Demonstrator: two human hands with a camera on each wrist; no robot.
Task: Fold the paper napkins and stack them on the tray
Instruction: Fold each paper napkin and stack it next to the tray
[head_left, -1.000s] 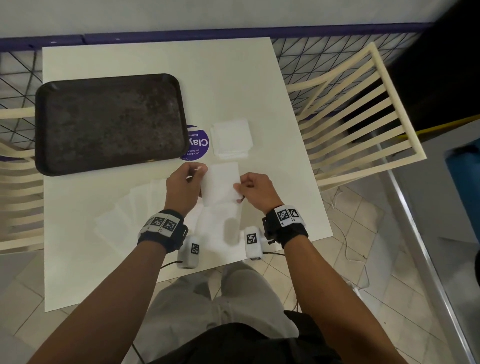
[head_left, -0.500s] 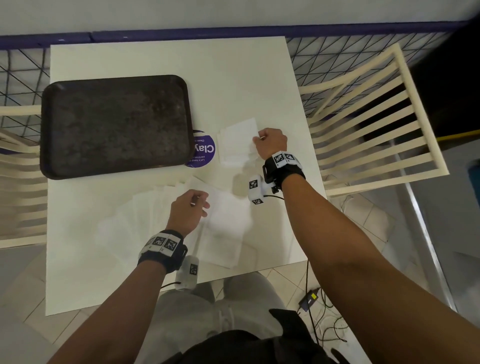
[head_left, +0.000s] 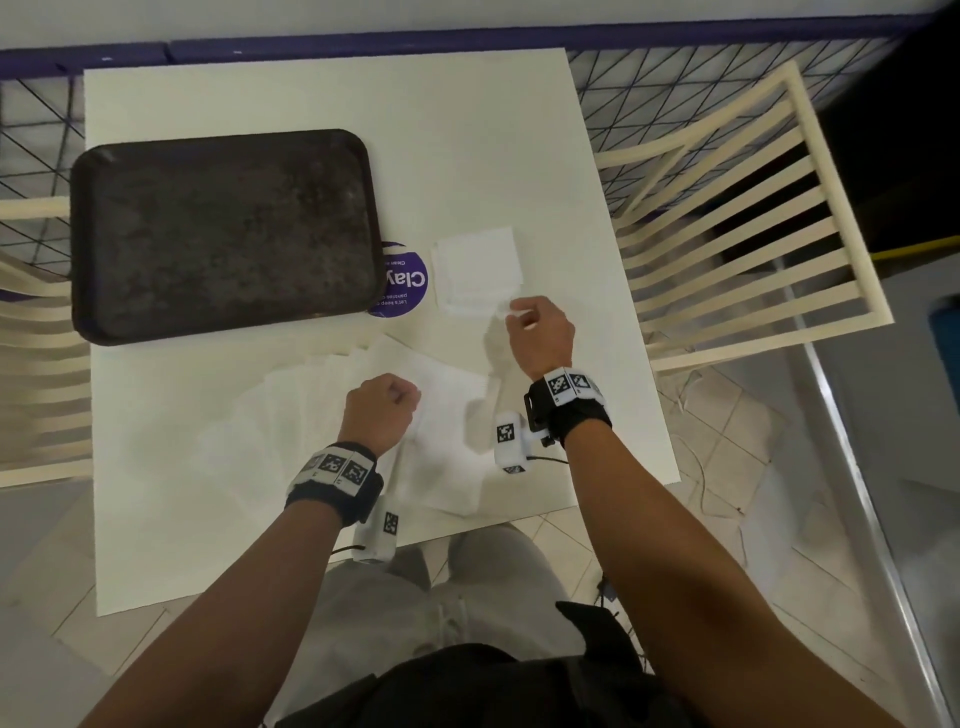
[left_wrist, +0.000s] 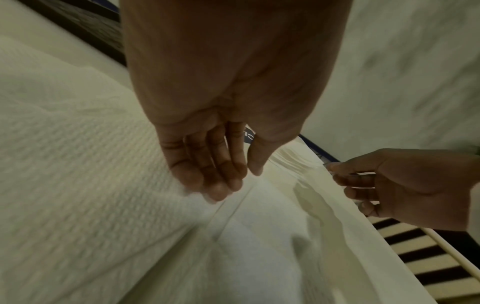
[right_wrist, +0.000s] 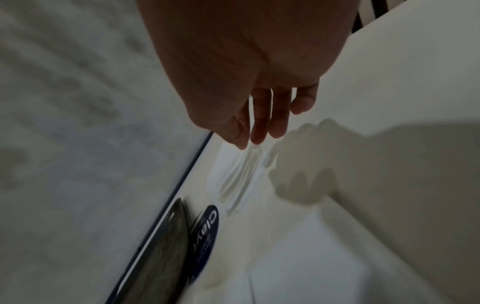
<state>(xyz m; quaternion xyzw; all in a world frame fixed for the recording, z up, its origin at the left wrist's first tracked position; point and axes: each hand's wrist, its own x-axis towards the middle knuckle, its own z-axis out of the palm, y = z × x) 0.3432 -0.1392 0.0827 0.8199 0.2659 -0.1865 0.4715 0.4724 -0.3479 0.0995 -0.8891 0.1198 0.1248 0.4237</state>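
A dark empty tray lies at the table's back left. To its right sits a small stack of folded white napkins. My right hand hovers at the stack's near right corner, its fingers relaxed and pointing down with nothing in them. Several unfolded napkins are fanned out along the near side of the table. My left hand is over the rightmost of them, with loose fingertips touching the top sheet.
The white table bears a round purple sticker between tray and stack. A cream slatted chair stands close on the right and another on the left. A wire-mesh railing runs behind the table.
A second ago both hands held a folded napkin. The right hand carried it onto the stack, let go and drew back to the stack's near corner. The left hand dropped to the unfolded napkins.
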